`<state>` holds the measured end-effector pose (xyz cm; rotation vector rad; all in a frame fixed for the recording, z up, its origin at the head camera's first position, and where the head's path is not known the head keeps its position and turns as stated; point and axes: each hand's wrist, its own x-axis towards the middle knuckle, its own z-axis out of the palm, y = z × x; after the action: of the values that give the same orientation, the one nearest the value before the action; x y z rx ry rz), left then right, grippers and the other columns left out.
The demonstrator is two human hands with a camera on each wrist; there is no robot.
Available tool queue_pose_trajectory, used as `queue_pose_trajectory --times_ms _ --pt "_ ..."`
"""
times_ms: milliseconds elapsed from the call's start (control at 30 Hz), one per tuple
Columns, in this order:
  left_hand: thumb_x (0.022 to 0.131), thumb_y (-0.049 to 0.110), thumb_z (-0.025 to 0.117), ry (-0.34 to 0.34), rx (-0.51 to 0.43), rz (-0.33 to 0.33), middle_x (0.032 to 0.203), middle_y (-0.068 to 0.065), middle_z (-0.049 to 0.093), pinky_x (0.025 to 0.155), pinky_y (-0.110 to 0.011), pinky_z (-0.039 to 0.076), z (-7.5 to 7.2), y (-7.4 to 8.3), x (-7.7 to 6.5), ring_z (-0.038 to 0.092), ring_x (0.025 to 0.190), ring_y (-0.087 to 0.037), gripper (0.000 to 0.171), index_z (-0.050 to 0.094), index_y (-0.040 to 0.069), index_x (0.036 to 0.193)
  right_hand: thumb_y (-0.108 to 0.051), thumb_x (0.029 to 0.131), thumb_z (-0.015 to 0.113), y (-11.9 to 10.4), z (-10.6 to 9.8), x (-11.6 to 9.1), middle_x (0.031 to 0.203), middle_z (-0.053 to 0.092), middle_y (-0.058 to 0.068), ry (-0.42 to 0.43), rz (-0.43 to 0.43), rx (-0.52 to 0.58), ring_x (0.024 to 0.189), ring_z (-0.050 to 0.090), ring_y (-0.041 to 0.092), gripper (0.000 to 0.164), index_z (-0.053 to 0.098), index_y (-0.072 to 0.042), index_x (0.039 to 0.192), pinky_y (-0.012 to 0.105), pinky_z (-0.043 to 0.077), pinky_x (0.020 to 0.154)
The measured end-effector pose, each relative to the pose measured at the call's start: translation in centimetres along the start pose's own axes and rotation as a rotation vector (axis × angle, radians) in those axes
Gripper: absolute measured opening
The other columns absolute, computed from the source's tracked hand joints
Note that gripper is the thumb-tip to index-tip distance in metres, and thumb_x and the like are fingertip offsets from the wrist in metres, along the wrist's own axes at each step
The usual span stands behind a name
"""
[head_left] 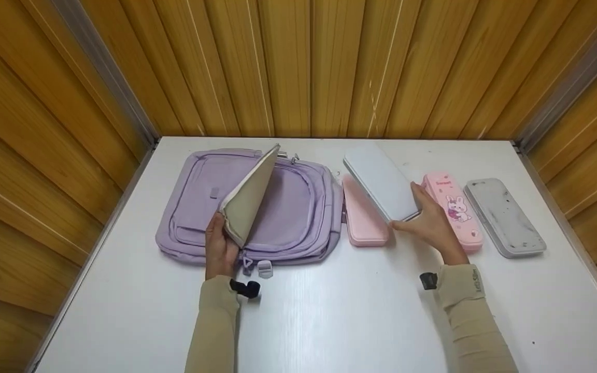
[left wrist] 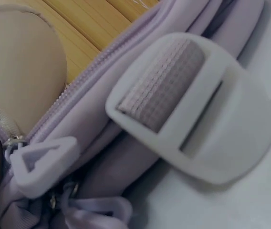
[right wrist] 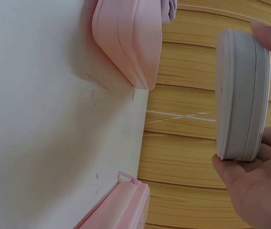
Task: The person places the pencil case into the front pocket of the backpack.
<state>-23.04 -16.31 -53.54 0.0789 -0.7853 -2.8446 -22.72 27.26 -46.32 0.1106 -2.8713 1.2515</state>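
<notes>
A lilac backpack point(head_left: 200, 176) lies flat on the white table, its front pocket unzipped. My left hand point(head_left: 221, 251) grips the edge of the pocket flap point(head_left: 251, 202) and holds it raised, cream lining facing right. In the left wrist view, a zipper pull point(left wrist: 45, 167) hangs beside the lining, near a pale strap buckle point(left wrist: 235, 129). With thumb and fingers on its long edges, my right hand point(head_left: 430, 225) holds a pale grey pencil case point(head_left: 381, 181) tilted above the table. The right wrist view shows its closed side point(right wrist: 243, 95).
Partly under the raised case lies a plain pink pencil case point(head_left: 363, 217), beside the backpack. Farther right are a pink pencil case with a rabbit print point(head_left: 456, 210) and a grey marbled pencil case point(head_left: 506, 217). Wood-patterned panels point(head_left: 288, 67) enclose the table's back and sides.
</notes>
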Motion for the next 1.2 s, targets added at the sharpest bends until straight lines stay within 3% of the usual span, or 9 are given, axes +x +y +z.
queue_pose_trajectory --times_ms 267,633,767,933,1200 --pt "0.072 0.024 0.077 0.026 -0.059 0.019 0.101 -0.002 0.07 0.089 -0.026 0.05 -0.1 -0.1 -0.1 0.064 0.097 -0.014 0.026 0.072 0.012 0.094 -0.018 0.069 0.085 -0.9 0.1 1.4 0.157 0.02 0.023 -0.048 -0.088 -0.001 0.146 0.016 0.041 0.105 0.022 0.0 0.15 0.053 0.015 0.119" --pt "0.067 0.023 0.081 0.042 -0.082 0.037 0.096 -0.002 0.069 0.088 -0.026 0.049 -0.5 -0.2 -0.1 0.063 0.094 -0.013 0.024 0.071 0.011 0.085 -0.026 0.067 0.087 -2.4 1.2 3.0 0.159 0.02 0.018 -0.197 -0.164 -0.025 0.146 0.017 0.038 0.108 0.022 -0.004 0.151 0.05 0.017 0.12" --pt "0.067 0.025 0.081 0.041 -0.08 0.048 0.099 -0.002 0.07 0.09 -0.026 0.049 -0.6 -0.3 -0.2 0.063 0.096 -0.013 0.025 0.072 0.012 0.087 -0.023 0.066 0.088 -3.1 1.8 3.7 0.158 0.022 0.018 -0.242 -0.203 -0.014 0.146 0.019 0.037 0.108 0.024 -0.003 0.15 0.05 0.017 0.12" --pt "0.074 0.025 0.077 0.006 -0.082 0.063 0.105 -0.002 0.069 0.093 -0.026 0.048 -0.7 -0.4 -0.4 0.063 0.102 -0.013 0.024 0.072 0.012 0.094 -0.02 0.064 0.088 -3.9 2.6 4.7 0.157 0.023 0.019 -0.275 -0.25 -0.008 0.146 0.019 0.036 0.107 0.026 -0.001 0.149 0.049 0.017 0.12" --pt "0.072 0.026 0.079 0.01 -0.075 0.043 0.108 -0.003 0.069 0.095 -0.028 0.047 -0.8 -0.3 -0.5 0.062 0.104 -0.015 0.034 0.071 0.012 0.101 -0.019 0.064 0.087 -5.1 3.6 6.0 0.156 0.026 0.019 -0.322 -0.295 -0.04 0.145 0.021 0.037 0.105 0.028 -0.001 0.149 0.05 0.019 0.119"
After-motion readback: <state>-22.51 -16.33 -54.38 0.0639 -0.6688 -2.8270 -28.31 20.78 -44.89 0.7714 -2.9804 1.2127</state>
